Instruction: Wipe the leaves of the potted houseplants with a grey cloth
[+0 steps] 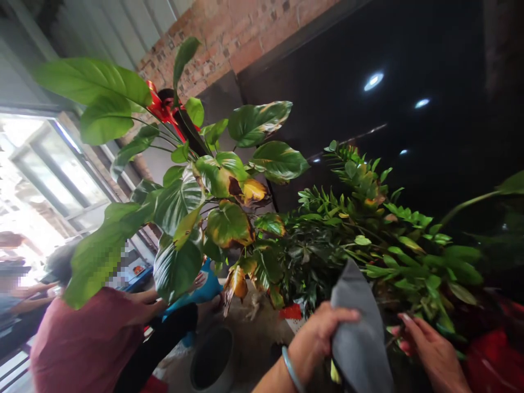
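My left hand [317, 335], with a pale bangle at the wrist, is closed on a limp grey cloth [360, 327] that rises to a point. Right of the cloth, my right hand [428, 344] is closed, its thumb and fingertips pinched together low among the leaves. What sits between those fingertips is too small and dark to name. Just above both hands spreads a bushy green plant [393, 240] with small glossy leaflets. To its left stands a tall plant [184, 196] with broad leaves, several yellowed and browned at the edges, and a red ribbon [161, 109] near its top.
A person in a pink shirt [96, 338] sits at the lower left, partly behind a big leaf. Near them is a dark round bucket [213, 357] on the floor. A glossy black panel [429, 71] backs the plants. Something shiny red [495, 360] lies at the lower right.
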`<state>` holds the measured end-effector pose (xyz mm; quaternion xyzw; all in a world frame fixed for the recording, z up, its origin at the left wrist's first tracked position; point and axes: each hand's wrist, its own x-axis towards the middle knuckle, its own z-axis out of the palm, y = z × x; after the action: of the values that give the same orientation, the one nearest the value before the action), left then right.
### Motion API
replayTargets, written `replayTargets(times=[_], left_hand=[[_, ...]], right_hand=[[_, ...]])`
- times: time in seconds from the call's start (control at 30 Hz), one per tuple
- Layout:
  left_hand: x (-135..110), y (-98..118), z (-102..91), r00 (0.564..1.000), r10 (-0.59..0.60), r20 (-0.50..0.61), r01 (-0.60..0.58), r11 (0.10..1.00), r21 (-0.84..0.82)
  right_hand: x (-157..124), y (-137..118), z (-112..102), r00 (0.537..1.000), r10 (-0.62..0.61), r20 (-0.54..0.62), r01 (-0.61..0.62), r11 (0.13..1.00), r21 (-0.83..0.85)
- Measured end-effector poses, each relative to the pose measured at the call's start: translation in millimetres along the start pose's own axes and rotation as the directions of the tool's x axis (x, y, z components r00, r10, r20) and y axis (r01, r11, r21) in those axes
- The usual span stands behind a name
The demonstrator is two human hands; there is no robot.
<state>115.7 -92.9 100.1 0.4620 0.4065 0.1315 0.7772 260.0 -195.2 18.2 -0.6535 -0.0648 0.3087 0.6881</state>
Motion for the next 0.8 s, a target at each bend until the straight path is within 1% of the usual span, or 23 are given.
replayTargets(times=[0.03,0.07,0.1,0.13,0.2,0.27,0.3,0.33,0.37,0.4,0.43,0.5,0.57,0.6,0.63,0.67,0.7,0.73,0.8], left_hand=[[-6.6,-10.6,-2.6,0.999,-0.031,0.026,0.030,0.998,0.056],[-15.2,-14.8,-4.3,0.998,-0.035,0.057,0.030,0.995,0.095],[-24.8,-12.0,-4.8,0.996,-0.007,0.093,-0.003,0.994,0.111],[-34.0,-2.7,-4.1,0.991,0.051,0.127,-0.064,0.993,0.100],[-46.4,30.3,0.6,0.964,0.207,0.167,-0.211,0.977,0.010],[-46.0,67.7,7.1,0.920,0.372,0.121,-0.357,0.925,-0.131],[-40.7,82.1,9.9,0.900,0.429,0.079,-0.407,0.892,-0.197],[-32.7,91.1,12.0,0.890,0.455,0.032,-0.434,0.866,-0.250],[-22.9,93.4,13.2,0.893,0.450,-0.006,-0.432,0.856,-0.284],[-12.7,88.6,13.5,0.910,0.414,-0.039,-0.406,0.864,-0.297],[-3.3,77.0,12.9,0.934,0.352,-0.062,-0.355,0.890,-0.287],[8.2,39.5,9.6,0.978,0.186,-0.090,-0.201,0.957,-0.209],[5.4,-1.8,5.3,0.998,0.040,-0.043,-0.044,0.995,-0.093],[-1.2,-17.2,3.9,1.000,-0.028,-0.001,0.028,0.999,-0.043],[-10.0,-26.3,3.3,0.998,-0.052,0.032,0.052,0.999,0.009],[-19.7,-27.9,3.8,0.996,-0.050,0.075,0.046,0.998,0.052],[-29.1,-21.6,5.3,0.993,-0.021,0.112,0.012,0.997,0.076],[-36.9,-8.6,7.4,0.989,0.036,0.142,-0.048,0.996,0.077],[-44.5,30.1,12.0,0.964,0.201,0.175,-0.204,0.979,-0.003]], right_hand=[[-0.5,-0.6,-0.7,1.000,-0.008,-0.002,0.008,1.000,-0.011],[-0.9,-1.1,-1.4,1.000,-0.012,-0.002,0.012,1.000,-0.022],[-1.1,-1.5,-2.2,1.000,-0.012,-0.005,0.012,1.000,-0.028],[-1.2,-1.8,-2.8,1.000,-0.007,-0.004,0.007,1.000,-0.026],[-1.0,-2.4,-3.4,1.000,0.020,-0.003,-0.020,1.000,-0.012],[-0.7,-3.4,-2.8,0.999,0.040,0.001,-0.040,0.999,-0.010],[-0.6,-4.2,-2.0,0.999,0.041,0.004,-0.041,0.999,-0.011],[-0.6,-5.0,-1.2,0.999,0.039,0.009,-0.039,0.999,-0.014],[-0.7,-6.0,-0.3,0.999,0.037,0.010,-0.036,0.999,-0.019],[-1.1,-7.1,0.5,0.999,0.032,0.012,-0.032,0.999,-0.021],[-1.7,-8.1,0.9,1.000,0.026,0.012,-0.025,0.999,-0.022],[-2.9,-9.8,0.7,1.000,0.013,0.018,-0.012,0.999,-0.037],[-3.3,-9.8,-0.9,1.000,-0.009,0.024,0.011,0.998,-0.066],[-2.7,-8.8,-2.1,0.999,-0.029,0.026,0.031,0.996,-0.086],[-1.6,-7.0,-3.2,0.998,-0.050,0.027,0.053,0.993,-0.108],[0.0,-4.6,-4.2,0.997,-0.071,0.021,0.073,0.990,-0.124],[2.0,-1.8,-5.0,0.996,-0.084,0.015,0.085,0.988,-0.129],[4.0,1.1,-5.6,0.996,-0.085,0.013,0.086,0.989,-0.123],[7.0,5.3,-6.1,0.998,-0.052,0.021,0.054,0.994,-0.092]])
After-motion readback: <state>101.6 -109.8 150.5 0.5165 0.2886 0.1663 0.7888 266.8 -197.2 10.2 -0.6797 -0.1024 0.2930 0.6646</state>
